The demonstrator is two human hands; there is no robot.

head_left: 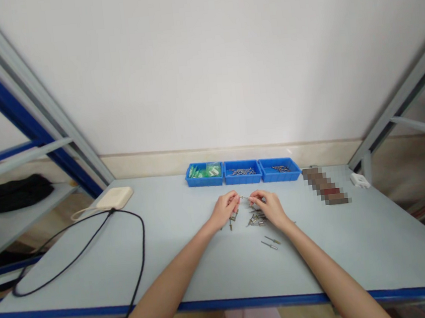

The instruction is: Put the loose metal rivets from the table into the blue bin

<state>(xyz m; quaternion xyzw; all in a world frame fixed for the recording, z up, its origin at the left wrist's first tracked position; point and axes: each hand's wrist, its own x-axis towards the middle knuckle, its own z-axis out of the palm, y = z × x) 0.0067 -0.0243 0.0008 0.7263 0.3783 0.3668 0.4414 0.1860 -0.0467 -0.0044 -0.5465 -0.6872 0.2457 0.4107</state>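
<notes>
My left hand [226,208] and my right hand [268,204] are close together over the table, fingers pinched. Between their fingertips stretches a small metal rivet [243,197], a thin pin with a thicker part, with both hands at its ends. Beneath and beside my right hand lies a loose pile of rivets [257,218], partly hidden by it. A few more rivets [233,218] lie below my left hand. Nearer the front, two separate rivets [270,244] rest side by side, one brassy at its thick end and one silvery.
Three blue bins stand at the back: one with green pieces and packets [205,182], one with silver pins [243,179], one with darker pins [280,176]. A black cable [143,237] loops at left beside a cream box [116,198]. A white plug [359,180] lies right.
</notes>
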